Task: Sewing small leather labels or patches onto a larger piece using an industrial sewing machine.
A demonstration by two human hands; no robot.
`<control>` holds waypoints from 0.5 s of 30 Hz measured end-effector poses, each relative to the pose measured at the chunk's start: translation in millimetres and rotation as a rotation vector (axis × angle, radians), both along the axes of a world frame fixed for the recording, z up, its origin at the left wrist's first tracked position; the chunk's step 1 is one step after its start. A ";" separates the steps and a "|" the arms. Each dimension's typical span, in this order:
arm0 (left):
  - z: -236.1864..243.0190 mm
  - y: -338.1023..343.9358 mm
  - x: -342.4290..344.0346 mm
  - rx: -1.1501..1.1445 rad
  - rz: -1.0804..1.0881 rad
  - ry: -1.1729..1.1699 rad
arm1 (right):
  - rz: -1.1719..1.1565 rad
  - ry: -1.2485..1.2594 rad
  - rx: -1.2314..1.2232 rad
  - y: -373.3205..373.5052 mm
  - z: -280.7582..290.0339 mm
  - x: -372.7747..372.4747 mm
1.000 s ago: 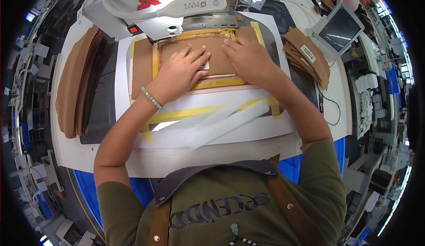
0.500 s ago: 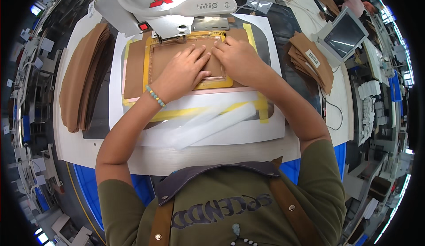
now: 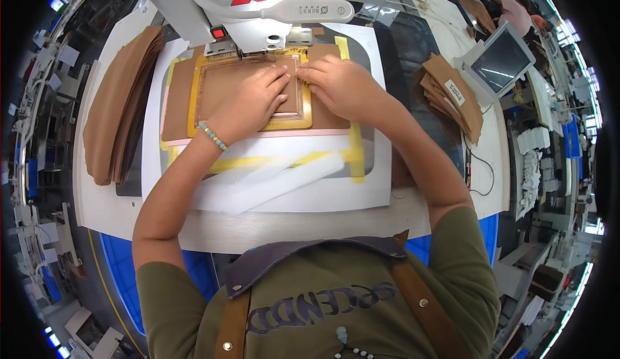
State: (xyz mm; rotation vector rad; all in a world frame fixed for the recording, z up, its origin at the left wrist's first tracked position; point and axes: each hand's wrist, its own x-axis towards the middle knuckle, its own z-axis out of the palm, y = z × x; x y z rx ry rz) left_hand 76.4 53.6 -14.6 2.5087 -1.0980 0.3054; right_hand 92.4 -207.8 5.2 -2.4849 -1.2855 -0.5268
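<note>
A brown leather-like piece (image 3: 223, 88) lies inside a yellow-edged frame (image 3: 191, 104) on a brown board (image 3: 175, 101), under the head of a white sewing machine (image 3: 219, 0). My left hand (image 3: 248, 101) lies flat on the brown piece, fingers spread, with a beaded bracelet at the wrist. My right hand (image 3: 339, 84) presses the frame's right edge beside it, fingertips near the left hand's. Neither hand grips anything.
A stack of brown pieces (image 3: 119, 104) lies at the left. A smaller pile of brown pieces (image 3: 452, 97) and a small screen (image 3: 500, 62) stand at the right. White strips (image 3: 284, 181) lie on the white sheet (image 3: 361, 184) near me. A cable (image 3: 481, 168) trails at the right.
Both hands and the frame with the brown piece have slid left and farther under the machine head; my view has shifted with them.
</note>
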 end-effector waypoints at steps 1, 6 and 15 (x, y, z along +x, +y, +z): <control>-0.4 1.6 0.1 0.005 0.022 -0.002 | -0.028 0.070 0.008 -7.2 4.6 -3.8; 2.5 6.8 -0.2 0.049 0.028 -0.073 | -0.108 0.258 0.015 -48.0 22.0 -25.8; 13.2 18.1 1.0 0.064 0.084 -0.004 | -0.224 0.365 -0.039 -89.7 27.7 -48.6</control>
